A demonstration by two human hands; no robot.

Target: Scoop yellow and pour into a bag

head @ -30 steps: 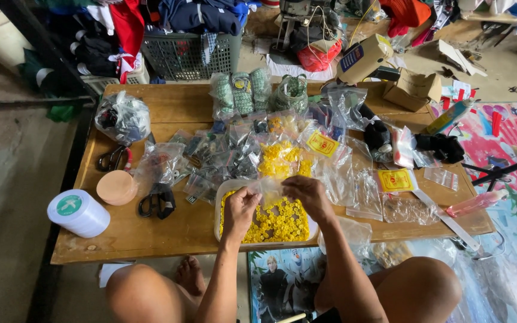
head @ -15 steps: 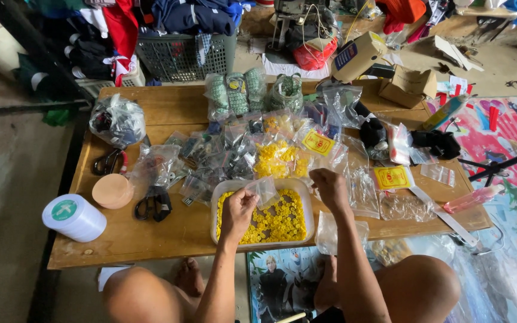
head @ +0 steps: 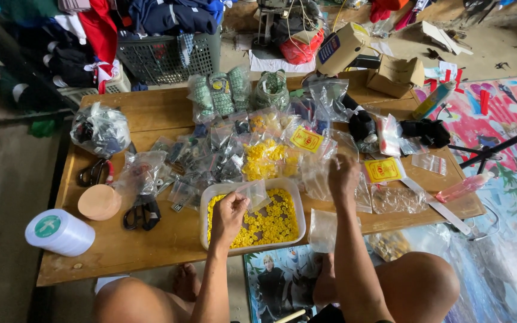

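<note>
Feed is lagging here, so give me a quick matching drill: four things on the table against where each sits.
Things:
1 white tray of yellow buttons
2 black scissors
3 white tape roll
4 left hand

Places:
A at the table's near left corner
B left of the tray
C over the tray, holding a small clear bag
D at the table's near edge, between the forearms

Pairs: 1-D, 2-B, 3-A, 4-C

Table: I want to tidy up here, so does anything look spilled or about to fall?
Nothing has spilled. One clear bag hangs over the table's near edge beside the tray of yellow pieces.
</note>
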